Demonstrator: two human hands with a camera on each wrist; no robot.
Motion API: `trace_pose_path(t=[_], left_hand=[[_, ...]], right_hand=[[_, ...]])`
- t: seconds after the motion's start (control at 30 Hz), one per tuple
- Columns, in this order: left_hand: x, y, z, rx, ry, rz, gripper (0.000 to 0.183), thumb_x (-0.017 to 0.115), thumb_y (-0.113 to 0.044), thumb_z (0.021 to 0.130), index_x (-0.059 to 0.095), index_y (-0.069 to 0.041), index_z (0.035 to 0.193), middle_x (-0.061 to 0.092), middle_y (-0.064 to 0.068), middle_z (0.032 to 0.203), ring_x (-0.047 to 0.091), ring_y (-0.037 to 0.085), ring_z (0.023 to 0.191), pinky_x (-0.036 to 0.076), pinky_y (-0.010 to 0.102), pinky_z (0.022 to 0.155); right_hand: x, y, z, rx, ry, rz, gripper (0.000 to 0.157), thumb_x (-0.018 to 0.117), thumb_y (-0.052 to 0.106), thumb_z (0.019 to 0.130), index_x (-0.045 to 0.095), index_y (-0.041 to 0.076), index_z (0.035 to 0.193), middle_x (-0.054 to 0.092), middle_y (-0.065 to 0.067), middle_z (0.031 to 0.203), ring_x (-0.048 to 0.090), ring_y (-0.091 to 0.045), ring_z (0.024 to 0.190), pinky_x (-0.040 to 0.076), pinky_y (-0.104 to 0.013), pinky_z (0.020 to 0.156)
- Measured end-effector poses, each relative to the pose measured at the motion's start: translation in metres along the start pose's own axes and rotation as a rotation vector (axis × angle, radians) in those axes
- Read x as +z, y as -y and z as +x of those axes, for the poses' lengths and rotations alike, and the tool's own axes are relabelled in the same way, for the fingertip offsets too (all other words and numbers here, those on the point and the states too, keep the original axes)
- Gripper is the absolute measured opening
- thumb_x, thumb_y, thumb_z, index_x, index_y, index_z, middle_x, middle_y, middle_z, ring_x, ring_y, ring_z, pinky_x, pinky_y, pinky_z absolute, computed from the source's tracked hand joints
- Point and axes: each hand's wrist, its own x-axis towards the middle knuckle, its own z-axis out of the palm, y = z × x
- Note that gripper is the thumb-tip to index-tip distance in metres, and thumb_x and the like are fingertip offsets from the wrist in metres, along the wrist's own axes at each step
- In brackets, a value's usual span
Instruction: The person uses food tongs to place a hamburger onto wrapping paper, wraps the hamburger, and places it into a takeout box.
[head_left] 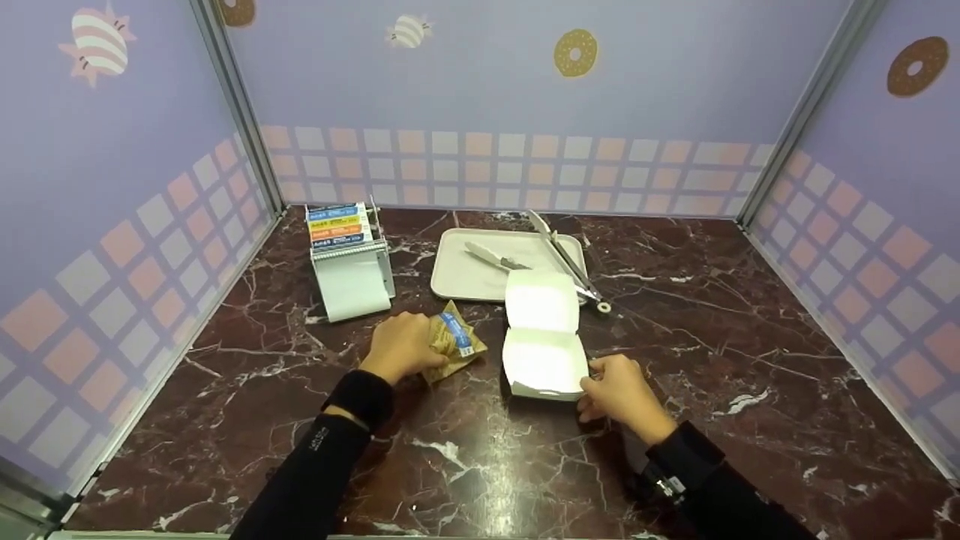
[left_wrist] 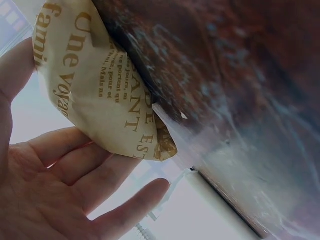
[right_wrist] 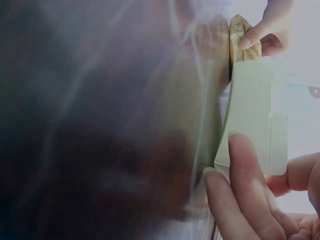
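My left hand [head_left: 400,345] grips a small package wrapped in printed brown paper [left_wrist: 95,85], with the thumb on one side and the fingers on the other. A blue label [head_left: 455,330] runs across the top of the package; what is inside is hidden by the paper. Just to its right stands a white clamshell takeout box [head_left: 545,364], its lid folded back and away from me. My right hand [head_left: 621,390] pinches the front right edge of the box, with fingers [right_wrist: 245,165] against its side wall.
Behind the box, a cream tray [head_left: 457,285] holds a knife [head_left: 491,256] and tongs [head_left: 566,255] that reach over its right edge. A label dispenser [head_left: 349,259] with coloured strips stands at the back left. Patterned walls [head_left: 480,90] enclose the marbled table [head_left: 750,315].
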Motion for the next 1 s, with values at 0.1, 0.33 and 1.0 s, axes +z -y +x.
trace_pose_path(t=[0.1, 0.33, 1.0], left_hand=[[0.000, -0.002, 0.000, 0.005, -0.014, 0.015, 0.051, 0.094, -0.043, 0.074, 0.053, -0.014, 0.070, 0.058, 0.004, 0.074, 0.061, 0.029, 0.071, 0.057, 0.050, 0.067], [0.002, -0.009, -0.003, -0.045, -0.071, 0.033, 0.053, 0.093, -0.050, 0.074, 0.054, -0.014, 0.068, 0.069, 0.011, 0.081, 0.069, 0.035, 0.079, 0.058, 0.053, 0.073], [-0.004, -0.014, -0.011, -0.155, -0.236, 0.009, 0.060, 0.087, -0.051, 0.085, 0.076, 0.006, 0.099, 0.075, 0.023, 0.099, 0.074, 0.043, 0.086, 0.061, 0.055, 0.073]], right_hand=[[0.002, 0.002, 0.000, -0.026, 0.011, -0.023, 0.023, 0.055, -0.009, 0.089, 0.073, -0.011, 0.103, 0.069, -0.014, 0.059, 0.070, -0.024, 0.047, 0.061, -0.036, 0.047], [-0.001, 0.015, 0.000, -0.224, -0.096, -0.355, 0.025, 0.069, 0.010, 0.097, 0.066, 0.006, 0.073, 0.064, 0.002, 0.055, 0.058, -0.011, 0.044, 0.049, -0.030, 0.042], [0.104, 0.117, 0.056, -0.277, 0.300, -0.356, 0.045, 0.059, 0.018, 0.104, 0.058, -0.013, 0.136, 0.067, -0.031, 0.130, 0.065, -0.041, 0.121, 0.052, -0.052, 0.106]])
